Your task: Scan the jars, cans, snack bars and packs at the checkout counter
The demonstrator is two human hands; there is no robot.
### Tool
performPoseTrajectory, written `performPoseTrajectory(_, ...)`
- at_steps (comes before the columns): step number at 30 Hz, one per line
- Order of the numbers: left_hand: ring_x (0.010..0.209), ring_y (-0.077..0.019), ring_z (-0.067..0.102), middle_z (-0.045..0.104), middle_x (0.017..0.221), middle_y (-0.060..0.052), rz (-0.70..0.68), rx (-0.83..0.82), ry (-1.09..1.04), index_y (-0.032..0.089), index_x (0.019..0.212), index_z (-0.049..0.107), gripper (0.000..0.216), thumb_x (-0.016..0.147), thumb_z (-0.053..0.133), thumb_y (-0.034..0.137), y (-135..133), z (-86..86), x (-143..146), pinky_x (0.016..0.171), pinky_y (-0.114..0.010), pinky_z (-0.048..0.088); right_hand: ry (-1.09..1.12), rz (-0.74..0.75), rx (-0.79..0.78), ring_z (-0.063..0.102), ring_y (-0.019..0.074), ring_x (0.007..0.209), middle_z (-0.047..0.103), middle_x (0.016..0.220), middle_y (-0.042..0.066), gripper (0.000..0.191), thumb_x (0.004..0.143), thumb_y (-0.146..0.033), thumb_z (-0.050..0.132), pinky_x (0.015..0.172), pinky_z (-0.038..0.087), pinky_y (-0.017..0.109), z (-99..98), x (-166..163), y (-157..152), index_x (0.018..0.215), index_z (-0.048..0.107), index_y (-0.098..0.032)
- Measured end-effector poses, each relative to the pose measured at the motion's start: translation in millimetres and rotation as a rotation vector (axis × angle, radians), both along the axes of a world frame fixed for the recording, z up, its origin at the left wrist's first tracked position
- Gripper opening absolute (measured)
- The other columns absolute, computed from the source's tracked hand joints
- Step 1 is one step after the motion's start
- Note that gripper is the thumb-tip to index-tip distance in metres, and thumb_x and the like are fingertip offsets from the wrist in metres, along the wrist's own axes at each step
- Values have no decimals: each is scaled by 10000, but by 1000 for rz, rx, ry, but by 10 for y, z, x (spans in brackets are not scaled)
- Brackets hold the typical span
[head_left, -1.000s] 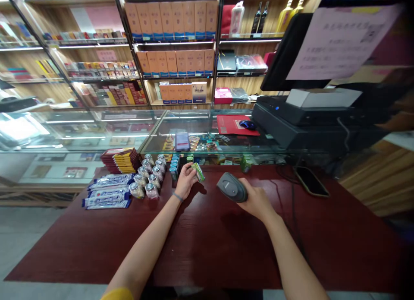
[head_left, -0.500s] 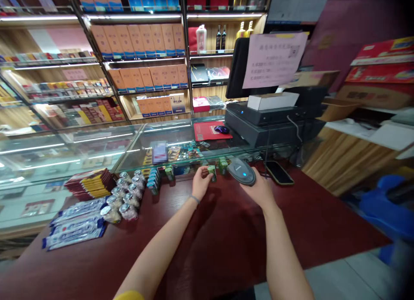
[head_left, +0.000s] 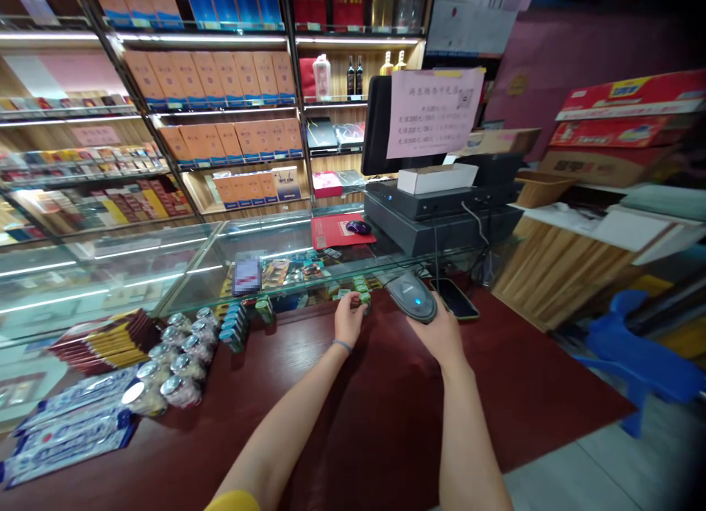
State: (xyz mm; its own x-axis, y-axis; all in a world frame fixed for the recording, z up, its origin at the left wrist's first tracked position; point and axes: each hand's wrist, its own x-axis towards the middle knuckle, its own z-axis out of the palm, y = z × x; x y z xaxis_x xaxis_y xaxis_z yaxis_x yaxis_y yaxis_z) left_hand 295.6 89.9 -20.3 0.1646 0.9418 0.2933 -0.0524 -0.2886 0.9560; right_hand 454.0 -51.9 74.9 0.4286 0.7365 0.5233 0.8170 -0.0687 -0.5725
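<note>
My left hand [head_left: 348, 320] is closed around a small green box [head_left: 364, 298], held low at the far edge of the dark red counter [head_left: 386, 423], right beside another small green box [head_left: 359, 284] by the glass case. My right hand [head_left: 435, 333] grips a grey barcode scanner [head_left: 412, 298] with a blue light lit on top. The scanner sits just right of the green box, a little above the counter.
Small jars [head_left: 176, 349], blue-wrapped packs [head_left: 66, 430], red-and-yellow packs [head_left: 104, 338] and teal tins [head_left: 234, 327] lie left on the counter. A phone [head_left: 455, 299] rests right of the scanner. Behind stand a glass display case [head_left: 165, 265], a register with monitor [head_left: 435, 202] and stocked shelves. A blue chair [head_left: 640, 353] stands right.
The view has swung right. My left hand has carried the green box rightward and lowered it beside the other green boxes. The scanner has moved along with it, and its blue light now shows.
</note>
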Motion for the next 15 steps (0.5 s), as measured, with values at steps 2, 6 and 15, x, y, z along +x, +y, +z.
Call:
performPoseTrajectory(2,918,-181,611,614,957,-47,18,9,11,194,1032,612,287,766,699,133,-3,-1,9,829,-320,519,8,4,5,716,289,762,730,791,42,278,756,-395,644,595,468,305,18,-16,-11,979,525,-282)
performPoseTrajectory(6,940,-190,608,608,973,-53,24,35,27,196,983,588,231,784,692,145,-25,4,24,835,-325,522,6,-11,-7,714,293,745,713,764,35,276,757,-378,645,602,469,307,44,-50,-22,971,499,-284)
performPoseTrajectory(15,944,-191,595,587,988,-59,38,39,44,189,1008,578,233,801,671,135,-9,-36,43,797,-311,526,49,-9,-28,721,285,738,724,769,32,287,748,-383,649,590,476,301,64,-88,-30,977,509,-284)
